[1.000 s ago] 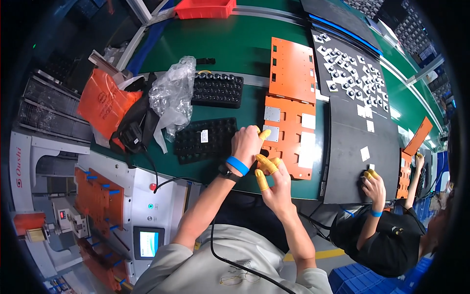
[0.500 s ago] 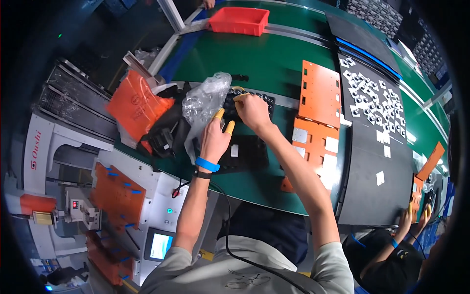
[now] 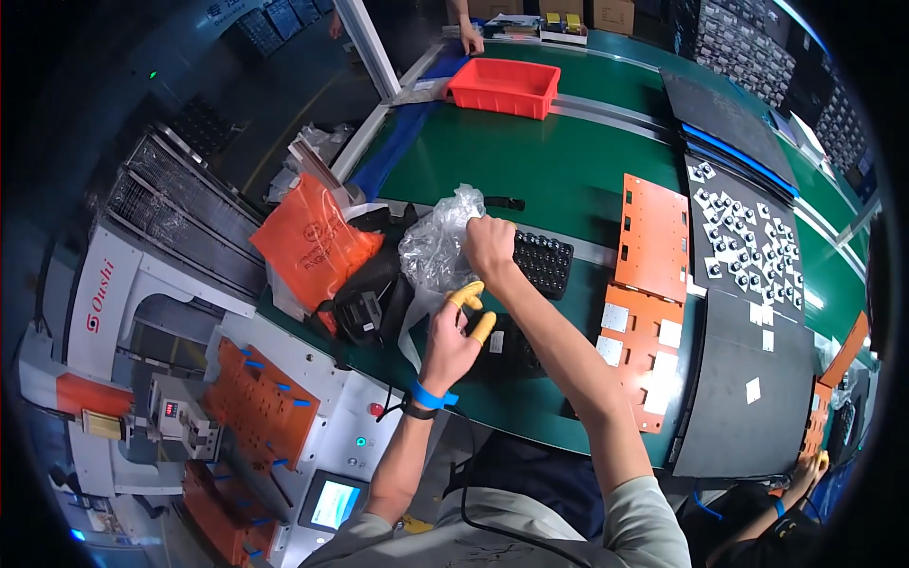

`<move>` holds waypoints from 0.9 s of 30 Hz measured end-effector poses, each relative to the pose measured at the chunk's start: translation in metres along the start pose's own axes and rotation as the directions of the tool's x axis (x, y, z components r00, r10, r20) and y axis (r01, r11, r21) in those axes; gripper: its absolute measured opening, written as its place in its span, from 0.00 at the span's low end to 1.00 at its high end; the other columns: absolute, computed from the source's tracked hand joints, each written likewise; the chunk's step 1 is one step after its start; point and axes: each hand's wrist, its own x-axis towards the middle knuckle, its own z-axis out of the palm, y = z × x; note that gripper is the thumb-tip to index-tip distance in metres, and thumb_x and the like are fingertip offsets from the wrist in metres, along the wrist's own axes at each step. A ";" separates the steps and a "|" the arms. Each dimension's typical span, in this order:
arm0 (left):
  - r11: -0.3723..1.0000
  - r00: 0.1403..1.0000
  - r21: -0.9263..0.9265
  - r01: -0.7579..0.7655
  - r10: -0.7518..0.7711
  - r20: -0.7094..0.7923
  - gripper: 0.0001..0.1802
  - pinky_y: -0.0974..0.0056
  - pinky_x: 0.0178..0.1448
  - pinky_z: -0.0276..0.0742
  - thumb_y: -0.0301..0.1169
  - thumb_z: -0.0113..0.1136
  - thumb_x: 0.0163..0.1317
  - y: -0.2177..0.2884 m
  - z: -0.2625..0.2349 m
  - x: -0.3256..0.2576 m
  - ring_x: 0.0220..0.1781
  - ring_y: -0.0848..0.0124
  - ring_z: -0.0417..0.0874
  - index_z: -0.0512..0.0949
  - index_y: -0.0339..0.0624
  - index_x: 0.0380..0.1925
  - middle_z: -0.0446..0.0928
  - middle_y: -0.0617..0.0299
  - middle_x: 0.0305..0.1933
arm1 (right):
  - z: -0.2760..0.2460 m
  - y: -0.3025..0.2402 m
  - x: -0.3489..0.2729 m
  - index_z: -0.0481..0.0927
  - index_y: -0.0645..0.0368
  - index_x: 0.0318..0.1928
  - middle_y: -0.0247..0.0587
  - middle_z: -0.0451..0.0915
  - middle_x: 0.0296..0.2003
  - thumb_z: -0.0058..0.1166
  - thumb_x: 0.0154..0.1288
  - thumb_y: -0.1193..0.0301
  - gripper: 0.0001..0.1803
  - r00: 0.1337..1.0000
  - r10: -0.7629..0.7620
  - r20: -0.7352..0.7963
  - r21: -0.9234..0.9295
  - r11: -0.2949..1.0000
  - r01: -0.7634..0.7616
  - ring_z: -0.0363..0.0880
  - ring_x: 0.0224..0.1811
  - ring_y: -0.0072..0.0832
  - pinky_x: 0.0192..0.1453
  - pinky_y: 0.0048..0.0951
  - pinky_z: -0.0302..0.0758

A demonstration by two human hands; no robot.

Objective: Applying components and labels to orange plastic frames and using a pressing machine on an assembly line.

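Observation:
My right hand [image 3: 490,248] is closed over the right edge of a crumpled clear plastic bag [image 3: 431,248]; its fingertips are hidden, so what they hold does not show. Just to its right lies a black tray [image 3: 544,267] with rows of round dark parts. Below the bag is my left hand [image 3: 453,339], its thumb and forefinger in yellow finger cots and held apart, with nothing plainly between them. It is near a dark flat piece [image 3: 519,352] with a white label, partly covered by my right forearm.
An orange bag [image 3: 312,244] and a black device [image 3: 360,312] lie left. Right stand orange fixture plates [image 3: 653,237] and a black board with many small white-tabbed parts [image 3: 743,237]. A red bin [image 3: 507,87] is at the back. A machine with a screen [image 3: 334,504] stands lower left; co-workers' hands show at the edges.
The whole view has shifted, so things sit lower and farther right. My right hand has moved left off the black tray to the plastic bag. My left hand's fingers have curled somewhat.

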 end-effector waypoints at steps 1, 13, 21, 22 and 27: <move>0.991 0.999 -0.132 0.024 -0.020 0.030 0.27 0.72 0.33 0.63 0.19 0.67 0.60 -0.006 0.001 -0.006 0.30 0.80 0.60 0.76 0.40 0.61 0.74 0.69 0.41 | -0.002 -0.001 0.001 0.89 0.51 0.32 0.42 0.89 0.35 0.60 0.56 0.74 0.06 1.000 -0.002 -0.002 0.001 1.000 0.002 0.90 0.40 0.38 0.42 0.38 0.83; 0.367 0.949 -0.876 0.313 -0.092 0.300 0.29 0.66 0.50 0.67 0.40 0.43 0.78 -0.002 0.007 -0.019 0.41 0.74 0.68 0.62 0.36 0.74 0.76 0.57 0.59 | -0.021 0.067 -0.045 0.87 0.58 0.31 0.51 0.85 0.26 0.66 0.57 0.53 0.19 0.998 0.005 -0.056 0.201 0.980 0.006 0.86 0.30 0.47 0.37 0.44 0.83; 0.263 0.905 -0.870 0.418 -0.040 0.423 0.31 0.59 0.61 0.80 0.46 0.43 0.79 -0.001 0.027 -0.023 0.57 0.64 0.80 0.63 0.39 0.73 0.74 0.51 0.67 | -0.056 0.095 -0.085 0.87 0.61 0.33 0.49 0.86 0.27 0.66 0.56 0.55 0.19 0.975 0.191 -0.115 0.542 0.834 -0.099 0.87 0.32 0.45 0.39 0.42 0.82; 0.264 0.907 -0.870 0.416 -0.047 0.419 0.31 0.59 0.61 0.80 0.46 0.43 0.79 0.001 0.029 -0.027 0.57 0.64 0.80 0.63 0.39 0.73 0.74 0.51 0.67 | -0.063 0.094 -0.094 0.86 0.62 0.34 0.48 0.86 0.27 0.66 0.55 0.58 0.18 0.973 0.221 -0.070 0.604 0.786 -0.135 0.87 0.32 0.44 0.40 0.40 0.82; 0.249 0.931 -0.897 0.364 -0.091 0.353 0.34 0.55 0.72 0.73 0.46 0.50 0.77 0.013 0.046 -0.036 0.66 0.61 0.77 0.59 0.39 0.75 0.70 0.50 0.71 | -0.090 0.093 -0.149 0.82 0.66 0.36 0.37 0.82 0.22 0.66 0.62 0.71 0.10 0.981 0.194 -0.011 0.961 0.275 -0.043 0.78 0.25 0.19 0.34 0.25 0.75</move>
